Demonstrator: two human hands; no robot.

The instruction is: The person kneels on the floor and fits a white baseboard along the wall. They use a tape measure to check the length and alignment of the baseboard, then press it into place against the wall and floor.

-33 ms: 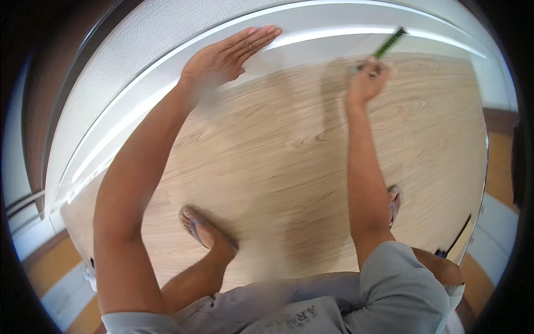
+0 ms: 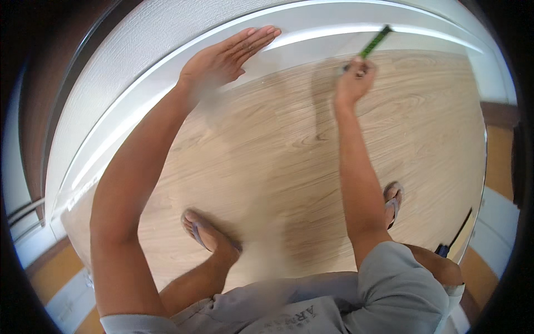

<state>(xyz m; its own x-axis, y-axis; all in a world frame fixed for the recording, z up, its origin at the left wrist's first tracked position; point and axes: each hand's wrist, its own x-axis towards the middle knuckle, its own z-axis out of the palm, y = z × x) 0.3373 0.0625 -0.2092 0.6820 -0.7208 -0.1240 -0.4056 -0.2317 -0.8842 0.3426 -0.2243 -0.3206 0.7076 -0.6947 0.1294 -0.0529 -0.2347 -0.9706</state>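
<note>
Overhead, my left hand [image 2: 225, 58] lies flat and wide, fingers together, against the white baseboard [image 2: 311, 25] at eleven o'clock; my right hand [image 2: 355, 78] grips a green tool [image 2: 375, 42] at one o'clock, above the wood floor [image 2: 267, 150].

Floor [image 2: 267, 145]: light wood-grain planks, running across the view. White baseboard [image 2: 311, 30] along its far edge, textured white wall [image 2: 139, 39] above it. Two grey flip-flop sandals on the floor, one at lower centre-left [image 2: 196, 231], one at right [image 2: 392, 201]. Grey shorts [image 2: 400, 289] at the bottom edge. Orange-brown flooring [image 2: 53, 273] at lower left.
</note>
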